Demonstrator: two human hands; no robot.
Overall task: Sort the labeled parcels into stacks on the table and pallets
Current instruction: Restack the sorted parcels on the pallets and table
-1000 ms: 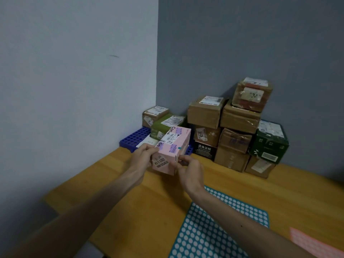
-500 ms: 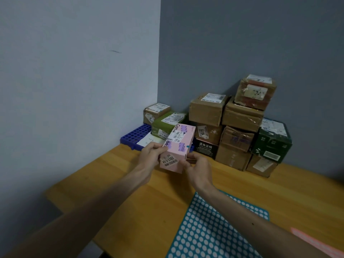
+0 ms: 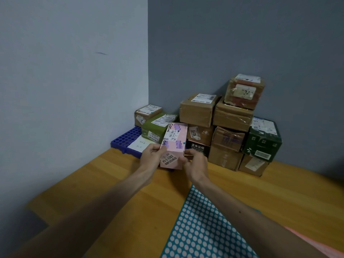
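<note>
Item one: pink parcel (image 3: 174,146), clasped between my left hand (image 3: 151,157) and right hand (image 3: 196,167), each closed on one side of it. I hold it above the table (image 3: 111,183), near the far left corner, just in front of the blue pallet (image 3: 126,137); its label reads 45-3-3302.

Item two: on the pallet, an olive-green parcel (image 3: 154,129) marked 3 4311, a small brown parcel (image 3: 147,113) behind it, and a white sheet (image 3: 138,144).

Item three: along the far edge, a stack of brown cartons (image 3: 232,116), a dark green carton (image 3: 263,139) at its right end.

Item four: teal dotted mat (image 3: 201,229) at the near edge; a pink mat (image 3: 316,244) shows beside it.
</note>
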